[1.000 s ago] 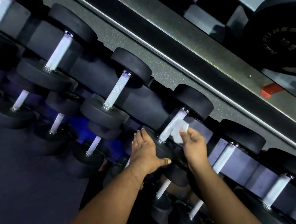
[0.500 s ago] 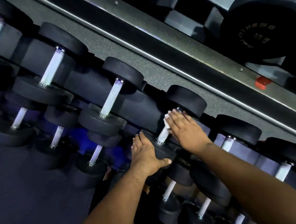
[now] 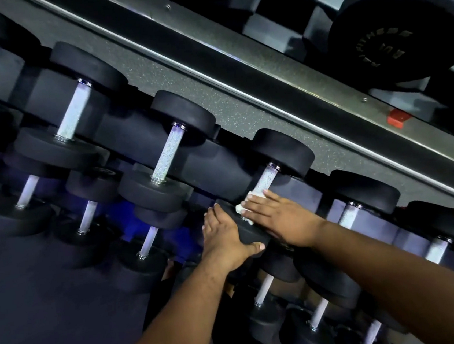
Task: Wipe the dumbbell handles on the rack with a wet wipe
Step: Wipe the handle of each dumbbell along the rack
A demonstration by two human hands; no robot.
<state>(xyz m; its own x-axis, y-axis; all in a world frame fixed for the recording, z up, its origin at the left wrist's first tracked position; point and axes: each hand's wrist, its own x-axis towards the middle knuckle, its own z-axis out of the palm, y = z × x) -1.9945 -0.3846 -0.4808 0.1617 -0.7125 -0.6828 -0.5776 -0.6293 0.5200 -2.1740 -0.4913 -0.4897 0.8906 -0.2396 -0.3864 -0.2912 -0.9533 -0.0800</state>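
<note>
Left hand: the left hand (image 3: 227, 235) is laid over the near black head of the dumbbell (image 3: 279, 149), fingers straight along it and the thumb hooked under its rim.
Right hand: the right hand (image 3: 279, 218) is pressed flat, fingers together, on the wet wipe (image 3: 247, 207).
Wet wipe: it is held against the lower end of the knurled handle (image 3: 265, 179).
Rack: the dumbbell is seated on the top tier of the rack (image 3: 213, 159), between neighbouring dumbbells.
</note>
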